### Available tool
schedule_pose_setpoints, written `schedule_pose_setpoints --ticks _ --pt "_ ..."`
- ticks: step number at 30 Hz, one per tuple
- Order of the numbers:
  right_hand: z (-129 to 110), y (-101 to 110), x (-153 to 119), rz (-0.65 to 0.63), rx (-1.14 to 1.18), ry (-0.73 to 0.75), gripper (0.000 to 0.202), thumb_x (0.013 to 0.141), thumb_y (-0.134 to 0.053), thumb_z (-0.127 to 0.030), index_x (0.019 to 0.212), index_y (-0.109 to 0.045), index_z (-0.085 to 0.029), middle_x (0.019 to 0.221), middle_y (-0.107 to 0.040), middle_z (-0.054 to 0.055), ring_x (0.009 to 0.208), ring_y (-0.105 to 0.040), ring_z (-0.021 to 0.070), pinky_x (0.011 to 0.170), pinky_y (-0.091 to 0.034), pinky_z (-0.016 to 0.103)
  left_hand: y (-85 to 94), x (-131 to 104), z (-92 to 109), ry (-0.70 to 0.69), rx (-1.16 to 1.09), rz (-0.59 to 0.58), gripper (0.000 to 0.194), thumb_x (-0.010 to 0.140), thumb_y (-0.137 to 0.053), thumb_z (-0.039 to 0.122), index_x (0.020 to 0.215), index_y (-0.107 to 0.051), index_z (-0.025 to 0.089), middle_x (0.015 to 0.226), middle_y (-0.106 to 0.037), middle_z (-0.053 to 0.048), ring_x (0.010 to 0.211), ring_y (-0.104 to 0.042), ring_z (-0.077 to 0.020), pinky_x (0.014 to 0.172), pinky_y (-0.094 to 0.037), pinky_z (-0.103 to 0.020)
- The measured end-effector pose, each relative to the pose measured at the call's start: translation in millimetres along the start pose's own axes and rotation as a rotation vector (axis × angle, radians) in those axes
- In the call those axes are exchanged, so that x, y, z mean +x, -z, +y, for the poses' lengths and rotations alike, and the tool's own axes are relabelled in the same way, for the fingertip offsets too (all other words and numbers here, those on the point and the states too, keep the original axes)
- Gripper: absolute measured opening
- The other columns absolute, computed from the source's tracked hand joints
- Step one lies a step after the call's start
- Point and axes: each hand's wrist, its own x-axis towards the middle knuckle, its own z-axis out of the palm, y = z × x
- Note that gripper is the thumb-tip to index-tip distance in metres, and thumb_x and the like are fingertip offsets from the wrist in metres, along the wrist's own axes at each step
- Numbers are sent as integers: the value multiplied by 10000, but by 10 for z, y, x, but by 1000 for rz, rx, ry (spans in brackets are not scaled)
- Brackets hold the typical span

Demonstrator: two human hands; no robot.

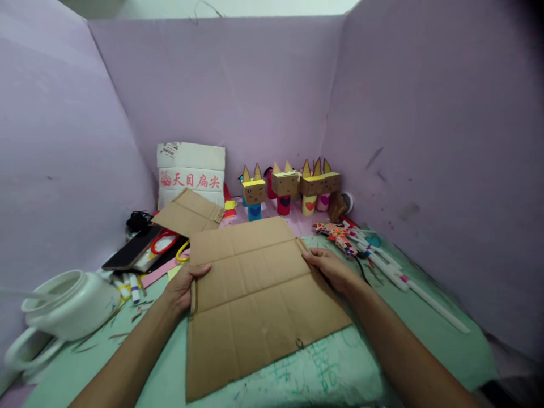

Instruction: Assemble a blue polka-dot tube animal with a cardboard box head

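Note:
A creased sheet of brown cardboard (250,294) is held in front of me, tilted over the green table top (157,362). My left hand (185,286) grips its left edge, thumb on the face and the other fingers out of sight behind. On the opposite edge, my right hand (327,266) pinches the sheet near a fold line. Behind it lies a second, smaller cardboard piece (187,212), leaning over some dark flat items and red-handled scissors (165,241).
Cardboard-headed figures on coloured tubes (254,195) stand at the back beside a white box (191,175). To the right lie a patterned glue gun (338,235) and white sticks (433,303). A white pot (72,306) stands at left near markers (134,289). Lilac walls surround the table.

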Motion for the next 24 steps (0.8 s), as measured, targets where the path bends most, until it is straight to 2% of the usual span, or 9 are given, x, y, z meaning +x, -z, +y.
schedule_pose_setpoints --ticks 10,24 --pt "18 -26 -4 67 -97 1 172 712 -604 -351 675 -554 -191 551 -642 -16 481 -570 156 441 -399 240 -2 0 6 -5 17 -18 526 691 -482 -41 1211 -509 39 744 -722 -126 699 -695 -287 769 -553 -484" --pt "6 -24 -18 68 -159 50 202 704 -609 -386 667 -555 -195 559 -638 -7 531 -585 172 469 -413 247 44 43 -8 -16 25 -47 504 683 -496 -41 1175 -543 57 797 -726 -138 738 -695 -299 786 -547 -499"
